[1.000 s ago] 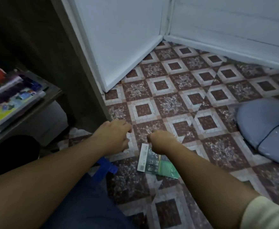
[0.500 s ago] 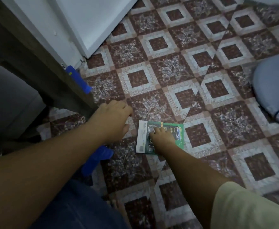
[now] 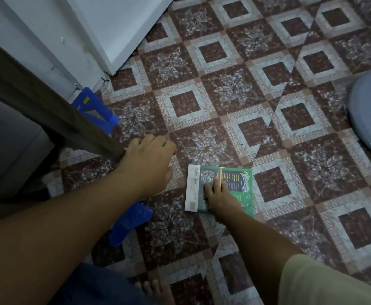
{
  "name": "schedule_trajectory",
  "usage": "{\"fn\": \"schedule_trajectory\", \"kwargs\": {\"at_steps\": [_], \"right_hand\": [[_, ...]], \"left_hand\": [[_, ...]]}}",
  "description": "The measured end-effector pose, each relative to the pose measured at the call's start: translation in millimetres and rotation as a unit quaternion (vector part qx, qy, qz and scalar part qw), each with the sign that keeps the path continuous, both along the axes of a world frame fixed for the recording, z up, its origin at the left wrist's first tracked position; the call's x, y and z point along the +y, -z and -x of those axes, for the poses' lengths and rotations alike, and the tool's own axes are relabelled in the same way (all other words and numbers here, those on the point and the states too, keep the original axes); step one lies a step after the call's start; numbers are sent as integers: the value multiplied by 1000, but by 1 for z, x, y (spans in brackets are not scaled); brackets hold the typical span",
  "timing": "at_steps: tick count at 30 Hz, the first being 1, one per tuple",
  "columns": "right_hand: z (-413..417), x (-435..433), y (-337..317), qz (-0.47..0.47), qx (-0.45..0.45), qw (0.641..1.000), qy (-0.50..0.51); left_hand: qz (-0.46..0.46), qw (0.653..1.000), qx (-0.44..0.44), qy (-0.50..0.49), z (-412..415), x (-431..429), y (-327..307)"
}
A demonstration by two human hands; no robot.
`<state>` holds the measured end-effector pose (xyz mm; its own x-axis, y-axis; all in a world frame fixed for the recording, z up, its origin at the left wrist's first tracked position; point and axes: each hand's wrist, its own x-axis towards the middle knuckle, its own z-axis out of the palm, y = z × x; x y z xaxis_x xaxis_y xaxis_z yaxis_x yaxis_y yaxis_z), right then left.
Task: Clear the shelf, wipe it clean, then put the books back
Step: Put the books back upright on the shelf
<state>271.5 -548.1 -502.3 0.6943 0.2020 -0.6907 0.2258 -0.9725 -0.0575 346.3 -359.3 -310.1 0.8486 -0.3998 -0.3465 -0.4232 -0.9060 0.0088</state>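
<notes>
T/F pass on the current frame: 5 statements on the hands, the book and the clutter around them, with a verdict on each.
1. The right hand lies with its fingers flat on the green book. True.
2. The green book stands upright against the white door. False: it lies flat on the tiled floor.
3. The left hand grips a second book. False: it holds nothing, and it is beside the wooden shelf post.
4. A blue plastic object sits behind the wooden shelf post. True.
5. The grey-blue cushion touches the green book. False: it lies apart from the book, at the right edge of the view.
</notes>
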Motion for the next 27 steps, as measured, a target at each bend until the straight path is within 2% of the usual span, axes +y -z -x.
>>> {"fn": "schedule_trajectory", "kwargs": {"at_steps": [6, 11, 16, 21, 27], "right_hand": [[-27, 2, -34, -17, 20, 1000, 17], [-49, 11, -97, -26, -64, 997, -21], [-54, 36, -165, -90, -117, 985, -85], [-47, 59, -242, -144, -243, 933, -222], [-31, 99, -331, -257, -364, 835, -321]], "left_hand": [[50, 993, 96, -53, 3, 4, -13], [24, 986, 136, -93, 15, 16, -37], [-21, 987, 106, -120, 32, 41, -71], [-93, 989, 24, -109, 56, 75, -123], [-64, 988, -16, -139, 97, 113, -187]]}}
